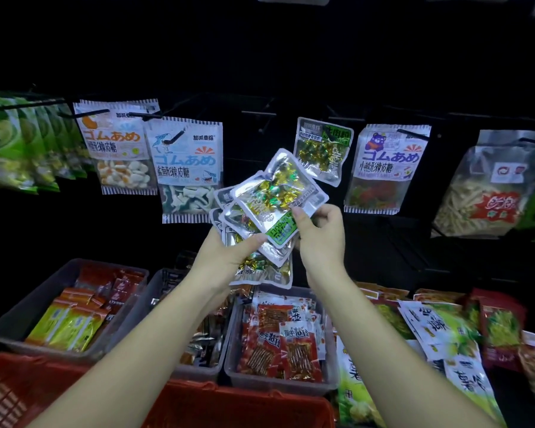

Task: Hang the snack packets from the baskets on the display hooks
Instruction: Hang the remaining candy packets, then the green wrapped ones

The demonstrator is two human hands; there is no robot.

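Observation:
My left hand (229, 254) grips a fanned stack of silver candy packets (254, 242) with gold and green wrapped sweets inside. My right hand (320, 233) pinches the lower right corner of the top packet (278, 196), which is tilted and upside down, its green label end toward me. A matching silver packet (322, 149) hangs on a black hook (328, 135) just above and right of the stack. Other hooks on the dark display wall carry gummy packets (186, 168), a bear gummy packet (386, 168) and green packets (19, 143).
Grey bins below hold snack packets: yellow and red ones (71, 316) at left, red stick snacks (278, 344) in the middle. Loose green and white bags (439, 335) lie at right. A red basket (229, 406) sits at the front. A bag of strips (488, 193) hangs far right.

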